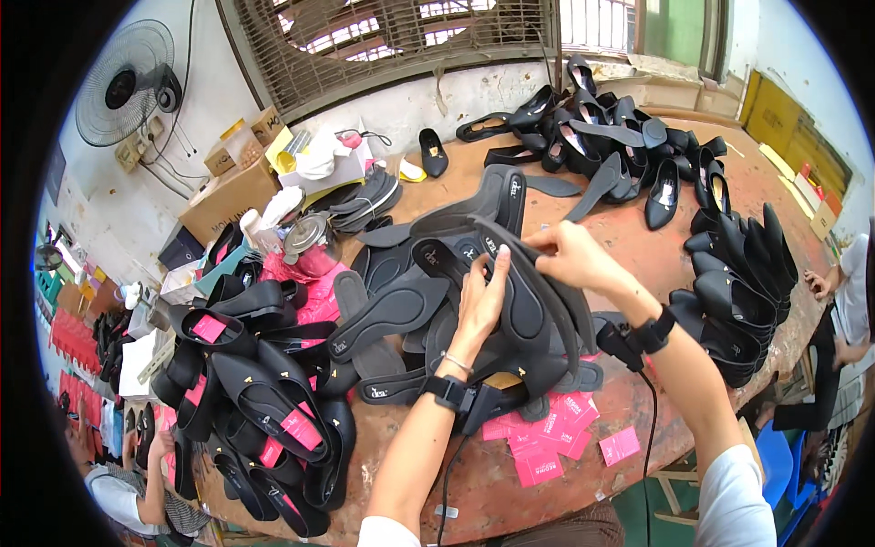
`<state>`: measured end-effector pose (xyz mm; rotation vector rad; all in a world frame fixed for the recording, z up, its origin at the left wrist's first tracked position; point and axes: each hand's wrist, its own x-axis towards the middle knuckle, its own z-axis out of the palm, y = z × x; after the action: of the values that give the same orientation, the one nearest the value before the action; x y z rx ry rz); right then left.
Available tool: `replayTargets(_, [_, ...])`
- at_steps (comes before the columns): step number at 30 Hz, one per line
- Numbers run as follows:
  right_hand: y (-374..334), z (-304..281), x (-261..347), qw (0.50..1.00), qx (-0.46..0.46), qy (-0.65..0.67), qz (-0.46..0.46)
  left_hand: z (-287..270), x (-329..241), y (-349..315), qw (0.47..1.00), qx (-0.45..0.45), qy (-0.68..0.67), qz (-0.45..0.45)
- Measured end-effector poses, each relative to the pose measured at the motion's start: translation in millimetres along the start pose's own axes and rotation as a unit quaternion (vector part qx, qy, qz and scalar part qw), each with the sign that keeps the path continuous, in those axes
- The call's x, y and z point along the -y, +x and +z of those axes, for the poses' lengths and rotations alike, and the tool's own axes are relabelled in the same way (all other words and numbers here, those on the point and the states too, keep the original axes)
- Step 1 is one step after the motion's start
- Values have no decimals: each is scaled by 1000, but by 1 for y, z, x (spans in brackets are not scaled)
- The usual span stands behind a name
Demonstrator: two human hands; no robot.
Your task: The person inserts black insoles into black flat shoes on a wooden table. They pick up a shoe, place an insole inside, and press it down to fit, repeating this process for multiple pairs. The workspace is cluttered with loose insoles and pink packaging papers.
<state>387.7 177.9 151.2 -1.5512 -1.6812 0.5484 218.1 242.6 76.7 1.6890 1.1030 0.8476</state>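
We press our left hand (480, 301) flat on the black insole (524, 305); our right hand (561, 253) pinches its top edge; best keep it taut

1. Lighting: bright daylight, entering through the barred window (392, 41) at top; blown out between the bars.
2. Shadows: soft, faint on the table (638, 246).
3. Distortion: strong fisheye bending; black vignette at corners.
4. Focus: centre sharp, rim softer.

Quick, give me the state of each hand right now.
Left hand: open, fingers flat against the black insole stack.
Right hand: closed, pinching the top insole's edge.
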Motion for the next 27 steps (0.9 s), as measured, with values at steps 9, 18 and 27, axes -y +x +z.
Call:
replayTargets(9, [-20,2,6,995,40,85,39,-4,-8,-16,991,-3,33,126])
replayTargets(18, [-9,-26,-16,991,67,84,81,-35,4,-29,951,185,-236,-76])
replayTargets(27, [-9,-58,-47,949,49,250,183,-65,18,-29,921,112,-337,-158])
